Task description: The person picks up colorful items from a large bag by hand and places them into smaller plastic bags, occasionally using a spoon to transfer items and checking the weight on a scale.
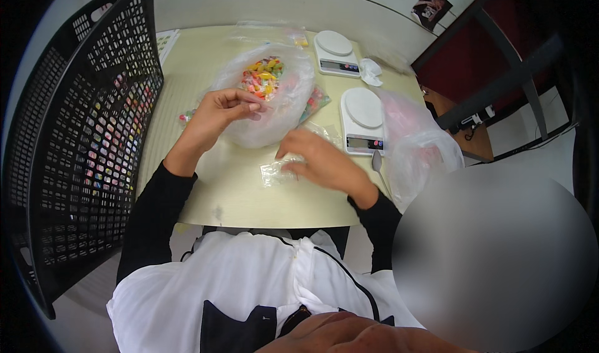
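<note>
My left hand pinches a thin, clear plastic piece, perhaps a small bag, between thumb and fingers. It is over the near left part of a large translucent plastic bag, whose mouth shows many wrapped candies in red, yellow and green. My right hand, slightly blurred, has its fingers apart over small clear plastic bags lying on the table. Whether its fingertips touch them I cannot tell. Another bag of colourful candies lies partly under the large bag's right side.
Two white kitchen scales stand on the right, near crumpled white tissue, a metal spoon and a translucent bag with pink contents. A black plastic crate holding colourful items rises at the left. The table's near edge is before me.
</note>
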Demonstrator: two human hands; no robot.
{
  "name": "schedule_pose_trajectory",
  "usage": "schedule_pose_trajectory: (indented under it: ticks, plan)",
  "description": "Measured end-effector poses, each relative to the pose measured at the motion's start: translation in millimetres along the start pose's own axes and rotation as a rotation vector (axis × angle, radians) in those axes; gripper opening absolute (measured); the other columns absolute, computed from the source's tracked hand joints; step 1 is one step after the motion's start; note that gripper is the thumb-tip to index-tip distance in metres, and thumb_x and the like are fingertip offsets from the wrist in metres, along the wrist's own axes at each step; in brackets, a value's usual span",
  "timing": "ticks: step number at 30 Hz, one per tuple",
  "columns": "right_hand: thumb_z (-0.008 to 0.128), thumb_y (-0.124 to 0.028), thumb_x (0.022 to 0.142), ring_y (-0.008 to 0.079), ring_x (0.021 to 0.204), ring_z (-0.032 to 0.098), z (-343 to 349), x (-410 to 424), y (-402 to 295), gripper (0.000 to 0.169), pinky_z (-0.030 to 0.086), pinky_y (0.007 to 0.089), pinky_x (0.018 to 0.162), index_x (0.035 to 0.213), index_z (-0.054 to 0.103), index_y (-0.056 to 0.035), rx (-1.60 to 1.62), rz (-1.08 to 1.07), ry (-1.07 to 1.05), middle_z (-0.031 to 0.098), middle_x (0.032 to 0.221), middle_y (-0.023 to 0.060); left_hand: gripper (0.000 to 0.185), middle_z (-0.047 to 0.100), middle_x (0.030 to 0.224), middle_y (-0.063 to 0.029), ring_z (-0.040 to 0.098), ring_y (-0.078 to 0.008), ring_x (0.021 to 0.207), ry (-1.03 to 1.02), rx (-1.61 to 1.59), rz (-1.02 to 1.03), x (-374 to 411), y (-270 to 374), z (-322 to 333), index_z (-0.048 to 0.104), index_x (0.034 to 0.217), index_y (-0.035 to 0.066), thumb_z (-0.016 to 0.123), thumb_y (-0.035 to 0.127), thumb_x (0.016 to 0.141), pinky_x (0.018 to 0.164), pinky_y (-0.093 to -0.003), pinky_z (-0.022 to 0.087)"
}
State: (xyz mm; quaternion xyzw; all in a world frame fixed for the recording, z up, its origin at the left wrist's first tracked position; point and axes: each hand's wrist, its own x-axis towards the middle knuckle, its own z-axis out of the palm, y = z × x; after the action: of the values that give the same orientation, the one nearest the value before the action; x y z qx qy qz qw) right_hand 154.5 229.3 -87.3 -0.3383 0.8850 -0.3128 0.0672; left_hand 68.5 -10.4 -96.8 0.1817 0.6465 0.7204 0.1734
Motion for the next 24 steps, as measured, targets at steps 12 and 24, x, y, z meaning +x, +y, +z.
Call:
schedule_pose_trajectory:
  ticks: [12, 24]
  plan:
    - [0.074, -0.008, 0.077, 0.0292, 0.116, 0.052, 2.1, -9.0, 22.8, 0.029, 0.041, 0.0406, 0.097, 0.105, 0.069, -0.0078, -0.361, 0.102, 0.032, 0.062, 0.115, 0.0071, 0.012, 0.07, 0.106, -0.0157, 0.068, -0.0203, 0.1, 0.145, -0.167, 0.086, -7.3, -18.8, -35.7, 0.061, 0.104, -0.002, 0.059, 0.006, 0.096, 0.096, -0.0343, 0.054]
    - [0.069, -0.001, 0.078, 0.0356, 0.102, 0.06, -39.3, 124.6, 31.9, 0.019, 0.048, 0.0393, 0.088, 0.097, 0.068, -0.002, -0.212, 0.009, 0.226, 0.064, 0.102, 0.0158, 0.022, 0.071, 0.093, -0.0099, 0.068, -0.0128, 0.085, 0.282, -0.11, 0.167, -9.7, -28.5, -46.8, 0.062, 0.099, -0.001, 0.075, -0.002, 0.082, 0.08, -0.0246, 0.055]
